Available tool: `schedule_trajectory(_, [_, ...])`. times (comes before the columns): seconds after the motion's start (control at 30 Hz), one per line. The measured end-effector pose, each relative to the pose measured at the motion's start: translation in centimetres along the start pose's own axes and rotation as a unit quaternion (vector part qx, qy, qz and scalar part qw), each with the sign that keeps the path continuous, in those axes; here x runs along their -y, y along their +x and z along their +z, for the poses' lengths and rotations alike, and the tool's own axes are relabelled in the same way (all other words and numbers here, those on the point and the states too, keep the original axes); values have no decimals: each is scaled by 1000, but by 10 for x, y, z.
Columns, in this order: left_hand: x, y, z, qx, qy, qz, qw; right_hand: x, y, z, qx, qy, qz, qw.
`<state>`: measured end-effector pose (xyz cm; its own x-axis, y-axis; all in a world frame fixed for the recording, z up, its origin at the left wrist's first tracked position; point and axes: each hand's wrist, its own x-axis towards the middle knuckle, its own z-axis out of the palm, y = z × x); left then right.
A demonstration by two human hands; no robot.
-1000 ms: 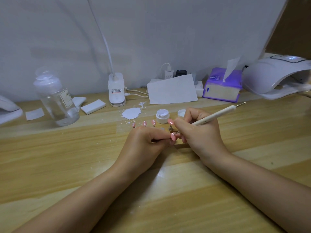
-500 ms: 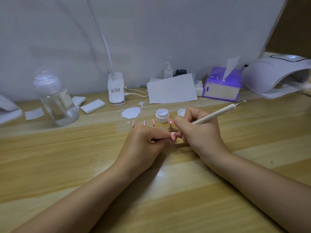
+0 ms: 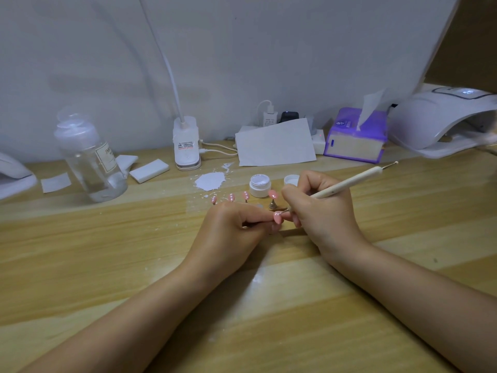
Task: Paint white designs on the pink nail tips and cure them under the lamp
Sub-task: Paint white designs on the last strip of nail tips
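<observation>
My left hand point(image 3: 234, 230) pinches a pink nail tip point(image 3: 277, 217) on its small stand, low over the wooden desk. My right hand point(image 3: 320, 211) grips a cream dotting pen point(image 3: 349, 183) like a pencil, its lower tip touching that nail. Behind my hands, three pink nail tips with white dots point(image 3: 230, 197) stand in a row, and a plain pink tip point(image 3: 273, 195) stands on a metal holder. An open white gel jar point(image 3: 259, 185) and its lid point(image 3: 291, 180) sit just beyond. The white curing lamp point(image 3: 441, 122) is at the far right.
A clear bottle point(image 3: 90, 157) stands at the left, beside white pads point(image 3: 149, 170). A white desk-lamp base point(image 3: 186, 144), chargers, a sheet of paper point(image 3: 275, 144) and a purple tissue box point(image 3: 355, 135) line the wall. A white paint blot point(image 3: 209, 181) marks the desk.
Hardly anything differs; both hands stay in place on the nail tip, with only tiny shifts of the pen.
</observation>
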<state>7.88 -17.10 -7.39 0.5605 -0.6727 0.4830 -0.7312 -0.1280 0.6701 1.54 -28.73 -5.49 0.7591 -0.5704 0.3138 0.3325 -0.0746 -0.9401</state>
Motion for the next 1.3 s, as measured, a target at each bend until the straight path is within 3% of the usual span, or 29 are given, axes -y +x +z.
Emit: schedule_trajectory(1.3, [-1,1,0,-3,-6,-11,1000,-5,1,1,8,-10,-6,1000])
